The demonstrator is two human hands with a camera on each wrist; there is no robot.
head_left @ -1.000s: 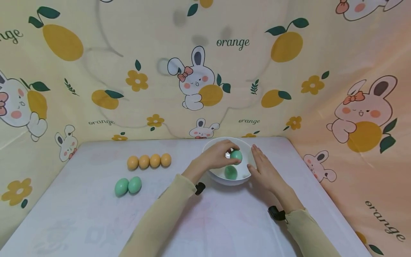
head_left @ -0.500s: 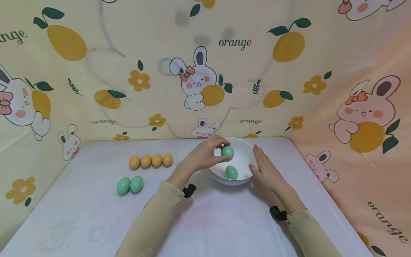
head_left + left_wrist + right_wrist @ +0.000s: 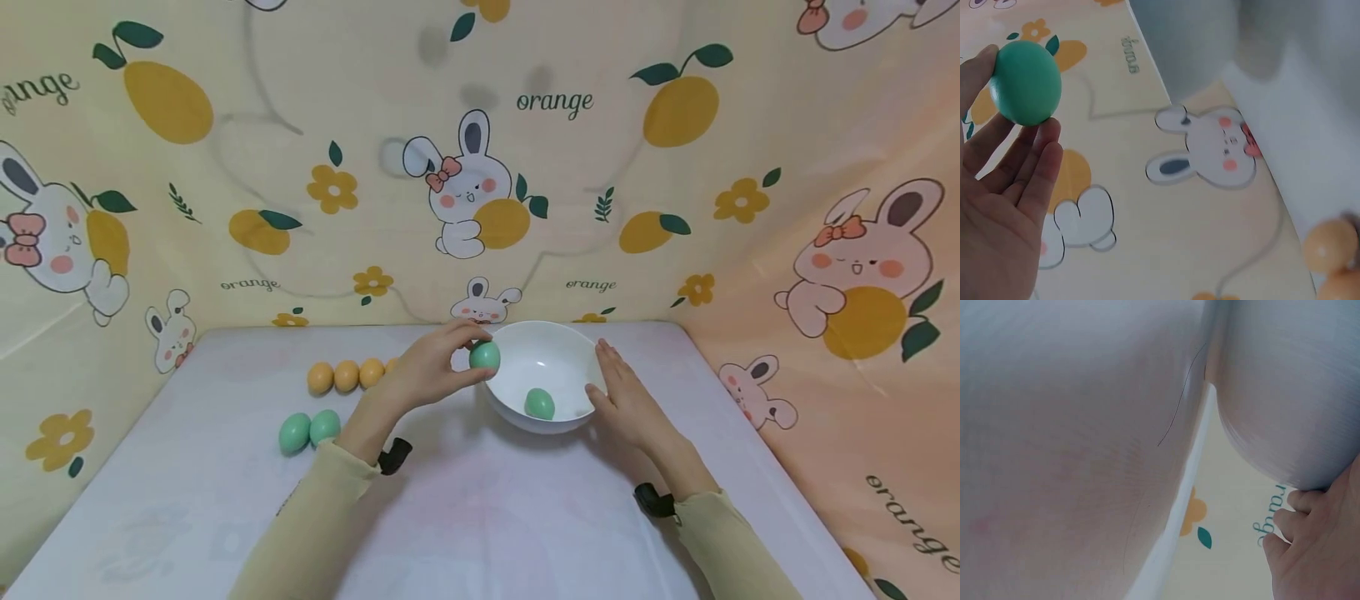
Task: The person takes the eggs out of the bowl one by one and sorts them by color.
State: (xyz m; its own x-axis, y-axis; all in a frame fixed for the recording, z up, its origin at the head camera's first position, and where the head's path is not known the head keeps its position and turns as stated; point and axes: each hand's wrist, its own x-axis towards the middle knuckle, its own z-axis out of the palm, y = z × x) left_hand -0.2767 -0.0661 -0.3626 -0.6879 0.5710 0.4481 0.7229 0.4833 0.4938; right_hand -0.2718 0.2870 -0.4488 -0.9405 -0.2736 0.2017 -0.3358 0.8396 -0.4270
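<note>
My left hand (image 3: pixel 427 367) pinches a green egg (image 3: pixel 486 358) between thumb and fingertips, at the left rim of a white bowl (image 3: pixel 558 346). In the left wrist view the same egg (image 3: pixel 1026 83) shows whole, thumb on one side and fingertips on the other. A second green egg (image 3: pixel 539 404) lies at the bottom of the bowl. My right hand (image 3: pixel 633 400) rests along the bowl's right side, fingers fairly straight. From the right wrist, its fingers (image 3: pixel 1291 522) touch the bowl's outer wall (image 3: pixel 1291 394).
Two green eggs (image 3: pixel 295 433) sit side by side at the left of the white-covered table (image 3: pixel 465 517). Behind them runs a row of orange eggs (image 3: pixel 346 377), its right end hidden by my left hand. A printed rabbit-and-orange cloth (image 3: pixel 360 242) hangs behind the table.
My left hand has carried the green egg left, from over the bowl's inside to its left rim. The right hand stays at the bowl; the view has turned slightly left.
</note>
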